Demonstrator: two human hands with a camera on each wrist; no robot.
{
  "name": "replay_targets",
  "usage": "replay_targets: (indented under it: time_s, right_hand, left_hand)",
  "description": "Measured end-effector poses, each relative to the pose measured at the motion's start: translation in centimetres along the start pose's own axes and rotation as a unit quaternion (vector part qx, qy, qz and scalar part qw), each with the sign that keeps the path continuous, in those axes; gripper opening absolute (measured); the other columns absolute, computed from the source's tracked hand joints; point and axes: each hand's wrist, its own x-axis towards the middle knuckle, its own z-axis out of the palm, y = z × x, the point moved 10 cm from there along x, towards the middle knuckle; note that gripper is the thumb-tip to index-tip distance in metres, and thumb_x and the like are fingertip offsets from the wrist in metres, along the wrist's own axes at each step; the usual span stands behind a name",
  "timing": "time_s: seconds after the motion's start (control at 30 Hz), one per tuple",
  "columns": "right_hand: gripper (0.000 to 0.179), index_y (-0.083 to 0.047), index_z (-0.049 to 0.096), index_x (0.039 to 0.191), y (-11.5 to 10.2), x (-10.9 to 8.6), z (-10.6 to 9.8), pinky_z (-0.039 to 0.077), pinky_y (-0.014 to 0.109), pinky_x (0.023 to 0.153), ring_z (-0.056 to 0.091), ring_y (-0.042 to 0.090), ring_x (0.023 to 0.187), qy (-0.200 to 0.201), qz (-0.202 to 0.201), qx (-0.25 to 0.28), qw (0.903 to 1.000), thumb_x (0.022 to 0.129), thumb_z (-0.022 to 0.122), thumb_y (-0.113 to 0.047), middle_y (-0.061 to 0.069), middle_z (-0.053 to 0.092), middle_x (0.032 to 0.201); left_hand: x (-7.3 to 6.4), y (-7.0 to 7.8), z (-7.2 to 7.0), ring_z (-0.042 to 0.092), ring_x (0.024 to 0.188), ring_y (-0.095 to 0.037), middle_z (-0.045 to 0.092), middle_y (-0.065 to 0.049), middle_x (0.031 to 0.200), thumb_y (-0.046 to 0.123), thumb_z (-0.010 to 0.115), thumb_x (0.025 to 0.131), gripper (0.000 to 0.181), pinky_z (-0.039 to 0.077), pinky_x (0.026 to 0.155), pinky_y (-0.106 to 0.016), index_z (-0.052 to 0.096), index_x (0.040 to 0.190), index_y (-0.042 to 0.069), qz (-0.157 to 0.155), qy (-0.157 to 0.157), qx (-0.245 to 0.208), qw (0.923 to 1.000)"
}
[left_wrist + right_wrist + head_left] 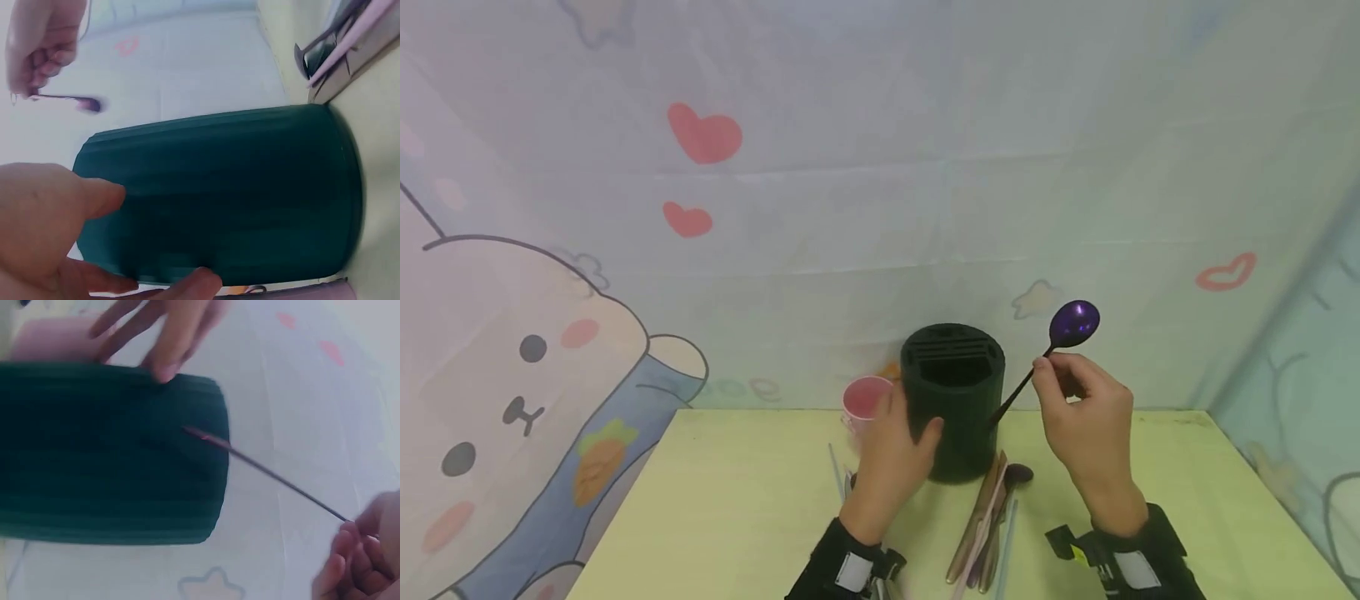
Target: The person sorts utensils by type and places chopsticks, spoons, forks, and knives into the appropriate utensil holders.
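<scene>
A dark green utensil holder (958, 433) with a slotted top stands upright near the table's back edge. My left hand (891, 462) rests against its left side, thumb and fingers spread; the left wrist view shows the thumb (103, 197) along the wall. Right of the holder, my right hand (1090, 421) pinches a purple spoon (1075, 323) by its thin handle. The bowl points up and the handle end slants down toward the holder, overlapping its side in the right wrist view. Only the handle (281, 480) shows there, running left from my fingers.
Several knives, spoons and straws (985, 533) lie on the table in front of the holder. A pink cup (865, 398) stands left of it, partly behind my left hand. More utensils (837, 471) show beside my left wrist. A printed cloth (850, 208) hangs behind the table.
</scene>
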Motion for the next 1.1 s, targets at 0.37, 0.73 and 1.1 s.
replay_targets:
  time_s: [0.37, 0.73, 1.1]
  right_hand:
    - [0.016, 0.013, 0.075, 0.096, -3.1, 0.7, -1.6, 0.048, 0.012, 0.061, 0.058, 0.004, 0.059, 0.106, 0.027, 0.126, 0.9859, 0.098, 0.067, 0.0, -0.002, 0.066, 0.073]
    - [0.01, 0.003, 0.08, 0.099, -1.5, -0.7, 3.5, 0.043, 0.012, 0.067, 0.055, 0.004, 0.071, 0.06, -0.059, 0.077, 0.9934, 0.095, 0.072, 0.002, 0.014, 0.073, 0.082]
    - [0.007, -0.002, 0.082, 0.096, 0.0, -1.6, 6.3, 0.037, 0.025, 0.055, 0.047, 0.013, 0.06, -0.031, -0.069, 0.02, 0.997, 0.093, 0.076, -0.005, 0.004, 0.061, 0.068]
  left_hand:
    - [-0.2, -0.6, 0.0, 0.061, 0.131, -0.042, 0.056, -0.026, 0.147, 0.039, 0.07, 0.098, 0.08, 0.051, 0.108, -0.057, 0.039, 0.159, -0.003, -0.015, 0.009, -0.001, 0.9998]
    - [-0.3, -0.8, 0.3, 0.059, 0.134, -0.042, 0.053, -0.029, 0.151, 0.038, 0.069, 0.099, 0.082, 0.049, 0.111, -0.055, 0.036, 0.159, -0.006, 0.0, 0.01, 0.017, 0.9998]
    - [-0.1, -0.8, 0.6, 0.061, 0.132, -0.041, 0.056, -0.029, 0.148, 0.037, 0.069, 0.1, 0.08, 0.051, 0.11, -0.054, 0.038, 0.158, -0.007, 0.011, 0.015, 0.025, 0.9995]
